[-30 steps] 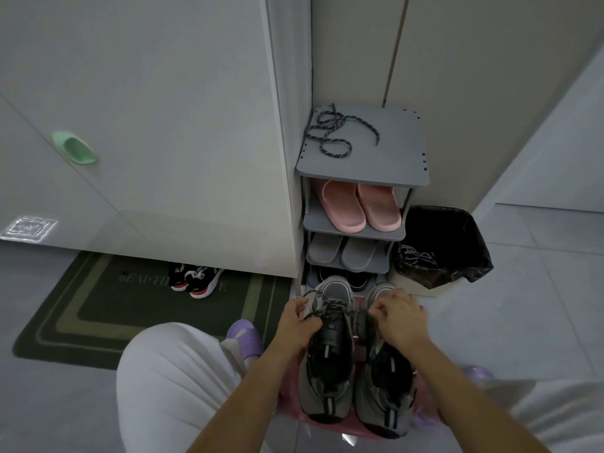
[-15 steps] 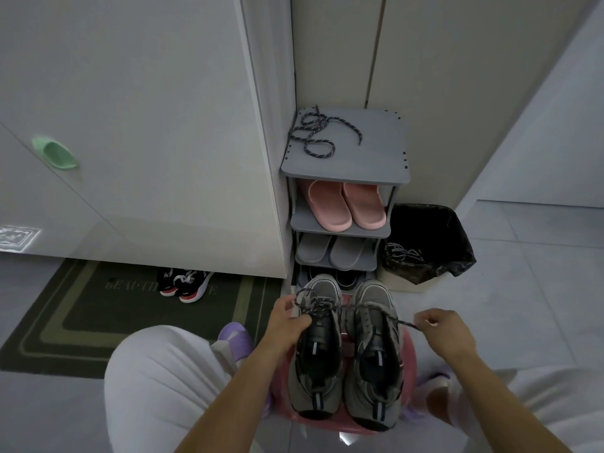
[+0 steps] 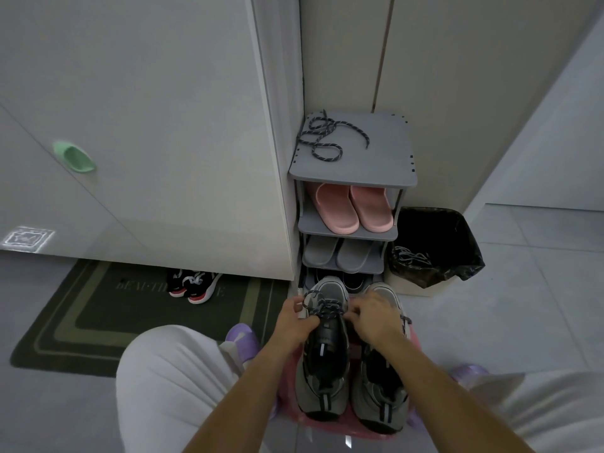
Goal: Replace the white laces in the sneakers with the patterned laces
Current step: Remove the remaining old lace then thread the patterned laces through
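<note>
Tugging one side harder is your risk; your left hand (image 3: 295,322) pinches the patterned lace (image 3: 322,307) at the toe end of the left sneaker (image 3: 323,358) on the pink stool (image 3: 340,425); your right hand (image 3: 376,318) curls over the same lace, though I cannot tell what it grips; an uneven pull could draw an end out, or tip the sneaker off the stool.

Left hand (image 3: 295,323) and right hand (image 3: 376,317) pinch patterned lace (image 3: 323,307)

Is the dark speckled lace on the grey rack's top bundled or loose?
Loose: the dark speckled rope lace lies in open loops on the grey shoe rack top, untied.
</note>
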Demonstrator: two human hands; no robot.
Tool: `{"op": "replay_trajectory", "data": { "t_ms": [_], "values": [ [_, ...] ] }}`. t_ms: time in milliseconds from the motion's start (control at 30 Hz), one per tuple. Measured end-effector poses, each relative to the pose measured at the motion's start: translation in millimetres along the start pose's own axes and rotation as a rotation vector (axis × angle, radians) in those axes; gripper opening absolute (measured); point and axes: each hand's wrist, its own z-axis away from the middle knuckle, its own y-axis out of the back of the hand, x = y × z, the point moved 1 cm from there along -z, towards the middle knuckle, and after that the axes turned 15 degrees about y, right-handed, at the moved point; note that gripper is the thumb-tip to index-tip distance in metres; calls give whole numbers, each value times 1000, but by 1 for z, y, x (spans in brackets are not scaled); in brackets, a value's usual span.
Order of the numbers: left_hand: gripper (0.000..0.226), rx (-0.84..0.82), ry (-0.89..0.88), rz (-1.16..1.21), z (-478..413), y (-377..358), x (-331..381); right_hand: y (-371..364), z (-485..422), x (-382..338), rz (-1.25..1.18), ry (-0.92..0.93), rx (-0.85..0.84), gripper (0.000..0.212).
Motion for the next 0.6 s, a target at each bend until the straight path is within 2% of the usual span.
{"op": "replay_trajectory", "data": {
  "t_ms": [133,400,600],
  "values": [
    [56,3,0,-40,0,0,2,11,10,17,48,-13,34,21],
    [57,11,-2,-62,1,1,5,32,30,71,-70,-225,141,15],
    [54,0,13,-91,2,2,6,35,39,94,-25,-303,159,17]
  ]
}}
